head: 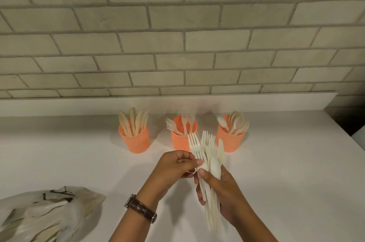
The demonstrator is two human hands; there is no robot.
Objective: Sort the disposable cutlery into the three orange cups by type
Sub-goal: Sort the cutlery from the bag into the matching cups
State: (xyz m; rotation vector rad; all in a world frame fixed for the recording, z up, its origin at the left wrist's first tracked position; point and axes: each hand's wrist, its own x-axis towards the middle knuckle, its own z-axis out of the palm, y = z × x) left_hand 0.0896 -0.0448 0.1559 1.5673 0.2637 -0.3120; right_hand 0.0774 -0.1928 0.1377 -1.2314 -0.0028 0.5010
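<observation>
At the near left edge a crumpled plastic bag (49, 212) lies on the worktop (276, 162). It is cut off by the frame, and the pale shapes inside it cannot be made out with certainty.

Just beyond, the right hand (219, 192) is seen with its grip clamped round a mixed bundle (212, 216) of pale cutlery. The bundle is held roughly upright, handles down toward the person and heads pointing away toward the cups. A spoon (214, 164), a knife tip (220, 147) and several fork heads can be told in it. The count cannot be told, and the lower handles are blurred.

The left hand (175, 166), with a wristwatch (140, 208) worn on its wrist, is pinched by thumb and fingertips on the neck of a fork (194, 146) at the bundle's left edge. Whether one fork or two stacked ones are held cannot be told.

The coming move is judged to turn on this: the middle cup (180, 143), already holding forks, stands straight beyond the pinched fork, whose long axis points nearly at it. The left hand is the nearer of the two, so only a short carry forward should be needed once the fork is drawn free of the bundle.

Farther off in the same row, the left cup (136, 141) holds knives and the right cup (230, 139) holds spoons. The right cup's near wall is partly hidden by the bundle's heads.
</observation>
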